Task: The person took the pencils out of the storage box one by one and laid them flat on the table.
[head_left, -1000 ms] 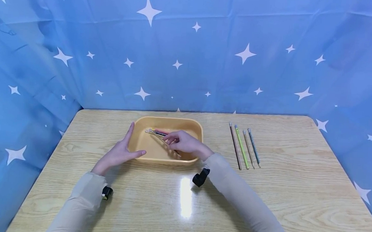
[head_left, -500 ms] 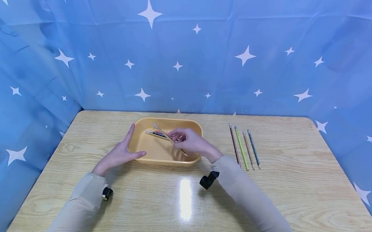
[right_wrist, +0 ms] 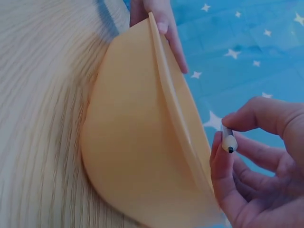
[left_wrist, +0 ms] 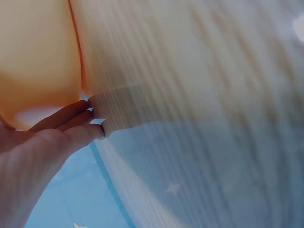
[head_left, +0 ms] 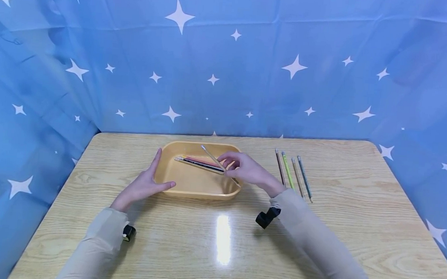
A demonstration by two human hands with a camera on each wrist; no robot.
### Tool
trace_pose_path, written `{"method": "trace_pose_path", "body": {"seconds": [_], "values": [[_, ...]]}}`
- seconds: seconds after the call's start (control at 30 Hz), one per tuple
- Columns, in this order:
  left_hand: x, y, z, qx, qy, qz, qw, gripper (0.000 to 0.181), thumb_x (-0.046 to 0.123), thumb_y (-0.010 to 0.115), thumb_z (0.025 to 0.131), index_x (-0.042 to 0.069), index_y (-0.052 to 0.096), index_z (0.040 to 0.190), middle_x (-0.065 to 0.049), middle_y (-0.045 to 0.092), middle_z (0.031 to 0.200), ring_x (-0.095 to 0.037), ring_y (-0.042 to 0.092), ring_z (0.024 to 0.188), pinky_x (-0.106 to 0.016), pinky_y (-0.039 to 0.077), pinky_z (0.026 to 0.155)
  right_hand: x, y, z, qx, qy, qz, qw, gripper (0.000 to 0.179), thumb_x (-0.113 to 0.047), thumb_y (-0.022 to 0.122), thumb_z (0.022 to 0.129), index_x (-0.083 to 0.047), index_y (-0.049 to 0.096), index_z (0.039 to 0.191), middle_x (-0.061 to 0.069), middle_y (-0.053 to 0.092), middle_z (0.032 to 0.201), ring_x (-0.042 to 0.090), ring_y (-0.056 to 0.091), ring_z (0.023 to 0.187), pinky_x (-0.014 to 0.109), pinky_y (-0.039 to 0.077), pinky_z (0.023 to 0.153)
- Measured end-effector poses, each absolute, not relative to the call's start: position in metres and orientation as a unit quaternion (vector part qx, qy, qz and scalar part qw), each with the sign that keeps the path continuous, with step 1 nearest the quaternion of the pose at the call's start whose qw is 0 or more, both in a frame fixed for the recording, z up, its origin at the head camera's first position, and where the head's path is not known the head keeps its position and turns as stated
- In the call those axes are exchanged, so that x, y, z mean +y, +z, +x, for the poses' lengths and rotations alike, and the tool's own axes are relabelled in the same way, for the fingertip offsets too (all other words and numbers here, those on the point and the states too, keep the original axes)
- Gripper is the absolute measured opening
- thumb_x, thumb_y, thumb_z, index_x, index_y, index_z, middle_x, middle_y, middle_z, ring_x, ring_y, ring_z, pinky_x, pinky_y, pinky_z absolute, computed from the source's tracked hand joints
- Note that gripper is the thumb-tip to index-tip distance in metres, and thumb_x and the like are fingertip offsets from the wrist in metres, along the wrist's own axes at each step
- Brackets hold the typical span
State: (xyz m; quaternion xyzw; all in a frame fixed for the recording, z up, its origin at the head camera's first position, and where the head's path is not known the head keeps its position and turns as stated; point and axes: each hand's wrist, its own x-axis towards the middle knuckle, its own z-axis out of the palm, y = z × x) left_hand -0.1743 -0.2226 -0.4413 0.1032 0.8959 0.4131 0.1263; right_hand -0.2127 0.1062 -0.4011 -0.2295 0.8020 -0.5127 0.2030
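Observation:
A shallow orange-yellow tray [head_left: 195, 195] stands on the table. My left hand [head_left: 145, 183] rests against its left end, thumb and fingers spread and mostly straight; in the left wrist view the fingers [left_wrist: 71, 118] lie along the outer wall. Over the tray's right part my right hand [head_left: 246, 168] pinches a tan pencil [head_left: 210, 154] between thumb and fingertips. That pencil slants, eraser end up and left; its sharpened tip [right_wrist: 230, 144] points at the right wrist camera. Beneath it in the tray lie a pink pencil [head_left: 204, 162], a dark pencil [head_left: 202, 165] and a tan-coloured one [head_left: 193, 165].
Right of the tray, several pencils lie side by side on the wooden table [head_left: 357, 216]: a dark brown one [head_left: 279, 166], a green one [head_left: 287, 169], a tan one [head_left: 297, 176] and a blue one [head_left: 304, 177]. A blue star-patterned cloth [head_left: 226, 92] hangs behind.
The right hand has lifted the tan pencil off the others in the tray and moved right with it. More of the pencils below now shows. The left hand has stayed put.

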Motion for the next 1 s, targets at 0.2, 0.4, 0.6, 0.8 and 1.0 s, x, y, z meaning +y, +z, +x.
{"method": "trace_pose_path", "body": {"seconds": [0.2, 0.4, 0.6, 0.8, 1.0], "values": [[-0.222, -0.441, -0.174, 0.897, 0.412, 0.104, 0.126, 0.114, 0.041, 0.073, 0.085, 0.016, -0.015, 0.154, -0.032, 0.013, 0.153, -0.054, 0.029, 0.131, -0.061, 0.028, 0.104, 0.12, -0.401, -0.21, 0.807, -0.512, -0.224, 0.192, 0.041, 0.003, 0.063, 0.085, 0.0, 0.058, 0.126, 0.015, 0.059, 0.103, 0.023, 0.057, 0.085, 0.033, 0.047, 0.073], [-0.221, -0.442, -0.173, 0.896, 0.413, 0.103, 0.129, 0.114, 0.041, 0.073, 0.085, 0.017, -0.015, 0.154, -0.031, 0.012, 0.153, -0.052, 0.027, 0.133, -0.06, 0.026, 0.106, 0.137, -0.398, -0.205, 0.812, -0.506, -0.226, 0.186, 0.041, 0.003, 0.061, 0.086, -0.001, 0.058, 0.127, 0.015, 0.059, 0.102, 0.024, 0.058, 0.084, 0.034, 0.047, 0.069], [-0.222, -0.443, -0.174, 0.896, 0.414, 0.094, 0.131, 0.115, 0.043, 0.073, 0.084, 0.02, -0.015, 0.154, -0.029, 0.01, 0.155, -0.051, 0.026, 0.134, -0.06, 0.025, 0.106, 0.156, -0.399, -0.205, 0.819, -0.508, -0.2, 0.175, 0.04, 0.001, 0.063, 0.087, -0.003, 0.059, 0.127, 0.016, 0.06, 0.103, 0.025, 0.058, 0.084, 0.033, 0.046, 0.066], [-0.221, -0.444, -0.174, 0.895, 0.416, 0.092, 0.134, 0.115, 0.044, 0.073, 0.084, 0.022, -0.015, 0.154, -0.028, 0.01, 0.155, -0.051, 0.026, 0.134, -0.06, 0.025, 0.107, 0.178, -0.405, -0.203, 0.83, -0.493, -0.196, 0.171, 0.039, 0.002, 0.062, 0.088, 0.001, 0.057, 0.127, 0.016, 0.059, 0.101, 0.025, 0.058, 0.083, 0.031, 0.047, 0.065], [-0.223, -0.442, -0.174, 0.895, 0.416, 0.095, 0.129, 0.114, 0.043, 0.073, 0.084, 0.019, -0.014, 0.154, -0.029, 0.011, 0.155, -0.051, 0.026, 0.134, -0.06, 0.025, 0.107, 0.201, -0.41, -0.199, 0.84, -0.485, -0.176, 0.17, 0.038, 0.004, 0.061, 0.09, 0.003, 0.056, 0.128, 0.018, 0.057, 0.102, 0.026, 0.057, 0.083, 0.029, 0.047, 0.061]]}}
